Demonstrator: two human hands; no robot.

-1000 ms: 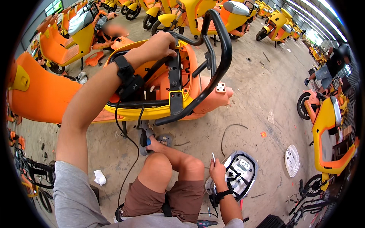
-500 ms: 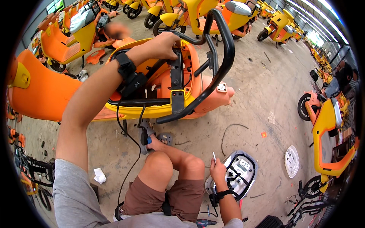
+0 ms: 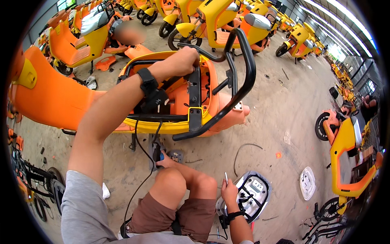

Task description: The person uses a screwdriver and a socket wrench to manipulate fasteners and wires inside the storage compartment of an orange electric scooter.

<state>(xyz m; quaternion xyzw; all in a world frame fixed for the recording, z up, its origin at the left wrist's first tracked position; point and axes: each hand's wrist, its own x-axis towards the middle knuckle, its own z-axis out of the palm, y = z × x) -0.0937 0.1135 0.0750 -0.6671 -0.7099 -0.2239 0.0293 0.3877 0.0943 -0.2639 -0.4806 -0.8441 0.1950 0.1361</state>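
My left hand [image 3: 180,65] reaches over the yellow-and-orange scooter [image 3: 227,101], whose seat opening is uncovered. Its fingers are curled down at the far end of a black metal crossbar [image 3: 195,91]; what they grip is hidden behind the hand. A thick black tube rail [image 3: 248,67] curves up at the scooter's rear. Low by my knee, my right hand [image 3: 230,192] is closed around a slim silvery rod [image 3: 226,177] that sticks up from the fist. Just beyond that hand a scooter seat [image 3: 255,191] lies underside up on the floor.
A white plastic cover [image 3: 307,183] lies on the floor to the right. Another yellow scooter [image 3: 339,158] stands at the right edge, and rows of them fill the back. A blurred patch [image 3: 129,33] shows at the far left. A black cable [image 3: 142,179] runs past my leg.
The view has shifted slightly. My left hand has curled more closely over the far end of the crossbar. My right hand still holds the rod beside the overturned seat.
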